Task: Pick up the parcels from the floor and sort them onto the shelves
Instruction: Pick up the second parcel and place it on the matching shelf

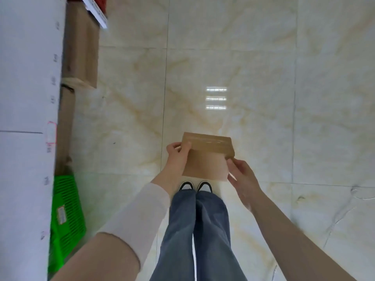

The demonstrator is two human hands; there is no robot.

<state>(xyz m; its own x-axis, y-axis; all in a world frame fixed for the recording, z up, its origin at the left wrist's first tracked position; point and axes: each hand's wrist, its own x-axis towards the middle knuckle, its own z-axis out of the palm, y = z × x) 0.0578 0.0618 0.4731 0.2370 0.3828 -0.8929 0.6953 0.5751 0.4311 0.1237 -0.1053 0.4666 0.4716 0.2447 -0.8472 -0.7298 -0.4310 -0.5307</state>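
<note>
Glossy cream marble-patterned floor tiles (233, 57) are seen across most of the view, divided by thin dark grout lines; a ceiling light is reflected in three bright bars just above centre. At nine o'clock, a white shelf surface (26, 98) with faint edge markings is recorded along the left border. Below its edge, brown cardboard boxes (81, 49) are stacked from eleven to nine o'clock, and a green plastic basket (65, 216) bearing a label is placed at eight o'clock. A white perforated shelf upright (95, 13) is visible at eleven o'clock, beside something red that cannot be identified.

Item: one parcel (207, 157), a plain brown cardboard box, rectangular, with clear tape along the top face. It is held in the air just below centre, above two black-and-white shoes (195, 186) and blue jeans (200, 230). The left hand (178, 154) is closed on the upper left corner; the right hand (242, 175) is pinched on the right edge, thumb against the front.
</note>
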